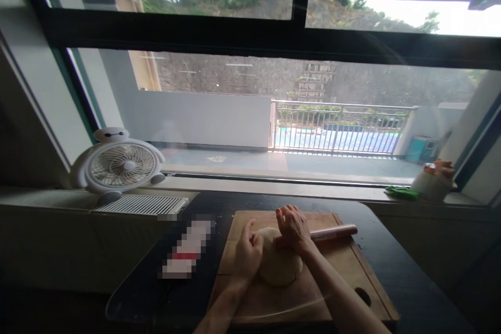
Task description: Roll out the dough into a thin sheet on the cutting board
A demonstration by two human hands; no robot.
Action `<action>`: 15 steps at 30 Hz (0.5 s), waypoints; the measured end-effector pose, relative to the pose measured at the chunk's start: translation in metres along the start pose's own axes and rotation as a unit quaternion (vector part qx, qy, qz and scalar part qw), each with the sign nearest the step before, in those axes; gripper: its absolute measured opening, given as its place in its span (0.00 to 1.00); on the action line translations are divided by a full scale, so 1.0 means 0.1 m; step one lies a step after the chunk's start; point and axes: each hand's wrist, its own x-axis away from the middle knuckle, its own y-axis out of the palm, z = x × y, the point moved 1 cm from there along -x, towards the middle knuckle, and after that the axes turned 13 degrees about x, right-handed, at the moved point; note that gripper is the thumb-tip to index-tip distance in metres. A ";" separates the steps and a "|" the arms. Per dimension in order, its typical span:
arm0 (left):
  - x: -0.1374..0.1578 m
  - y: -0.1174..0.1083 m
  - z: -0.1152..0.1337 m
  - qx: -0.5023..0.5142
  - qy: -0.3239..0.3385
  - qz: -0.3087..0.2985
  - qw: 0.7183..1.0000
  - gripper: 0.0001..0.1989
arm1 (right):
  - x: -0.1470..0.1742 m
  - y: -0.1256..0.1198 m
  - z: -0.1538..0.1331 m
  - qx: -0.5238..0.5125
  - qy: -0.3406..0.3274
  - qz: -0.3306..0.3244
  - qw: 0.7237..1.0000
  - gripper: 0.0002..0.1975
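Observation:
A round, flattened piece of pale dough [279, 269] lies on a wooden cutting board [301, 305]. My right hand [293, 227] is over the dough's upper right part, its palm down on a brown rolling pin [334, 233]. The pin sticks out to the right of that hand, across the board; the grip under the palm is partly hidden. My left hand [249, 250] rests at the dough's left edge, with fingers apart and slightly curved. It holds nothing, and its fingertips are at or near the dough's rim.
The board lies on a dark table [407, 271]. Left of it is a blurred-out pale and red item [187, 255]. A white fan [127, 166] stands on a radiator cover [144, 204]. A green cloth-like item [402, 192] and a pale bag-like object [433, 183] sit on the windowsill.

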 end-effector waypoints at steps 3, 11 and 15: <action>0.01 0.02 -0.03 -0.025 0.017 0.006 1.000 0.21 | -0.26 0.08 -0.07 0.023 0.030 -0.012 0.999 0.21; 0.03 0.02 -0.11 -0.107 0.068 0.011 0.992 0.21 | 0.31 -0.01 0.18 -0.015 -0.098 -0.034 0.994 0.16; 0.00 0.04 -0.12 -0.100 0.072 0.003 0.992 0.20 | 0.06 0.08 0.12 0.007 -0.090 -0.076 0.993 0.17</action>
